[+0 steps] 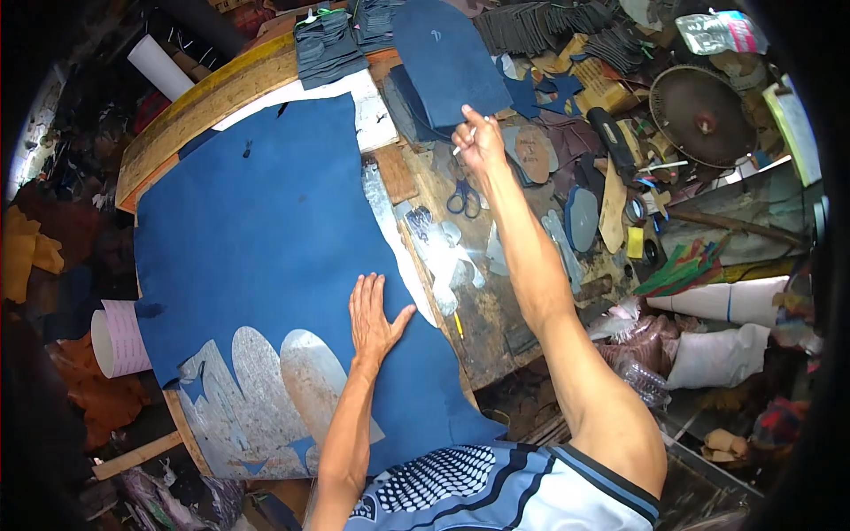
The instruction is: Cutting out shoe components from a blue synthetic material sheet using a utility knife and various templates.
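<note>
A large blue leather sheet (257, 221) covers most of the work table, with rounded shapes cut out of its near left edge. My left hand (374, 323) lies flat on it near the right edge, fingers stretched and holding nothing. My right hand (481, 146) is reached far forward, closed around a slim white pen (458, 150). Its fingertips are at the near edge of a long blue leather piece (447, 71) with a rounded far end. Whether they also grip that piece I cannot tell. Dark-handled scissors (463, 200) lie nearer, left of my right forearm.
Stacks of dark cut pieces (328, 49) stand at the far edge. A round fan (704, 117) and a black tape roll (636, 210) are on the right. Pale templates (582, 219) and a yellow pencil (459, 325) lie on the wooden table. White rolls and a stuffed sack (719, 356) flank it.
</note>
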Available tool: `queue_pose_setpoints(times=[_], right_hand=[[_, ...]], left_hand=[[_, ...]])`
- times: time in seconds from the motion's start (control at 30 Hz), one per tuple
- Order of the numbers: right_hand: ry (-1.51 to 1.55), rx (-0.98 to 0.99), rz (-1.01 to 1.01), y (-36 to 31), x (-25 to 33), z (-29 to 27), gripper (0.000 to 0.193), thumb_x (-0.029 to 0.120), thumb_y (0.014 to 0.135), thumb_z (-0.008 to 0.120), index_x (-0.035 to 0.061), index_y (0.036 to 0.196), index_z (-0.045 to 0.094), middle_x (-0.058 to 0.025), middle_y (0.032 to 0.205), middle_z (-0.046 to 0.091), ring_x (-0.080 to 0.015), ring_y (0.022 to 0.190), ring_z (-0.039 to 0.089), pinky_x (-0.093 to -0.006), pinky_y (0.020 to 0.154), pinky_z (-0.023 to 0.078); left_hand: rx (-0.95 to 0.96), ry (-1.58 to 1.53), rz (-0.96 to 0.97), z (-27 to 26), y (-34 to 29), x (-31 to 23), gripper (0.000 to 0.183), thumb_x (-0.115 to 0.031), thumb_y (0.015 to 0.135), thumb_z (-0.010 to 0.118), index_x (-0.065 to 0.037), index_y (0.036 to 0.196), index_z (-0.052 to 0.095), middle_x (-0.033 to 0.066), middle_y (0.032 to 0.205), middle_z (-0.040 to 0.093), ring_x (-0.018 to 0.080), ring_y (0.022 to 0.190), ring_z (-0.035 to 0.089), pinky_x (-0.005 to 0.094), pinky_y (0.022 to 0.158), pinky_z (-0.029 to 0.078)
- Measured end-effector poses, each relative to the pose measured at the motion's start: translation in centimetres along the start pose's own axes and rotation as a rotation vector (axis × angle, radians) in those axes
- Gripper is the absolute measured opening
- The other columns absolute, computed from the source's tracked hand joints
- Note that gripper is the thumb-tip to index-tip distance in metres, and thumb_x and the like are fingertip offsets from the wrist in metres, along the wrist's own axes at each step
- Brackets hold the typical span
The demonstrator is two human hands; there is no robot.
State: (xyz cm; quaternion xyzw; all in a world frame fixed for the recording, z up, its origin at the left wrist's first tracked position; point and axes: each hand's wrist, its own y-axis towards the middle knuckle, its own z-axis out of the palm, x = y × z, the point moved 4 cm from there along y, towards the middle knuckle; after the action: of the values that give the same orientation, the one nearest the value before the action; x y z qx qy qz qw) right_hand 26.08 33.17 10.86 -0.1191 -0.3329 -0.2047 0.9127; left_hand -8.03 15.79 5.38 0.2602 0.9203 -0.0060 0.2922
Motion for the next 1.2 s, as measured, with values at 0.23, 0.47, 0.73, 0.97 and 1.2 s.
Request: queue_pose_setpoints(times=[0.23, 0.47, 0.73, 0.97, 1.2], right_hand=[[-0.042, -0.368, 0.221, 9.1, -4.9, -10.8, 0.028, -0.001, 0.090, 0.060, 0.0187, 0.093, 0.041, -0.0025, 0.074, 0.043, -0.0123, 0.043, 0.035, -0.0290, 0.037, 0.024], [-0.013, -0.424, 0.258, 8.2, -5.5, -7.9, 0.031, -0.002, 0.090, 0.062, 0.0179, 0.091, 0.039, -0.0020, 0.068, 0.039, -0.0122, 0.041, 0.033, -0.0291, 0.037, 0.024], [-0.457, -0.407, 0.179, 3.0, -3.3, -6.5, 0.025, 0.016, 0.095, 0.062, 0.0110, 0.114, 0.048, -0.0076, 0.079, 0.056, -0.0080, 0.041, 0.034, -0.0261, 0.036, 0.027], [-0.350, -0.135, 0.264, -20.0, -3.1, -1.9, 0.051, 0.021, 0.088, 0.069, 0.0074, 0.134, 0.053, -0.0024, 0.095, 0.062, -0.0066, 0.076, 0.054, -0.0188, 0.054, 0.041], [-0.321, -0.016, 0.458, -35.6, -5.9, -0.3, 0.045, 0.031, 0.104, 0.051, 0.0008, 0.138, 0.047, -0.0016, 0.077, 0.058, -0.0056, 0.043, 0.039, -0.0216, 0.037, 0.032]], left_hand=[[0.059, -0.018, -0.044, 0.5, 1.0, -1.1, 0.079, -0.045, 0.077, 0.078, -0.001, 0.136, 0.049, 0.0191, 0.144, 0.046, 0.0381, 0.140, 0.035, 0.0513, 0.114, 0.027], [0.069, 0.006, -0.087, 0.0, 0.8, -0.4, 0.078, -0.045, 0.076, 0.079, -0.002, 0.134, 0.050, 0.0179, 0.144, 0.046, 0.0375, 0.141, 0.034, 0.0517, 0.114, 0.027], [0.053, -0.002, -0.070, 0.1, 0.5, -0.4, 0.075, -0.044, 0.076, 0.078, -0.001, 0.132, 0.053, 0.0182, 0.143, 0.047, 0.0379, 0.140, 0.035, 0.0518, 0.113, 0.028], [-0.051, -0.150, 0.051, -0.4, 0.9, -0.5, 0.064, -0.042, 0.077, 0.073, -0.005, 0.127, 0.059, 0.0200, 0.141, 0.050, 0.0382, 0.137, 0.039, 0.0529, 0.111, 0.031], [-0.439, -0.181, 0.102, -9.5, -5.8, 6.3, 0.032, -0.027, 0.088, 0.069, -0.002, 0.109, 0.067, 0.0178, 0.111, 0.067, 0.0352, 0.115, 0.060, 0.0454, 0.102, 0.046]])
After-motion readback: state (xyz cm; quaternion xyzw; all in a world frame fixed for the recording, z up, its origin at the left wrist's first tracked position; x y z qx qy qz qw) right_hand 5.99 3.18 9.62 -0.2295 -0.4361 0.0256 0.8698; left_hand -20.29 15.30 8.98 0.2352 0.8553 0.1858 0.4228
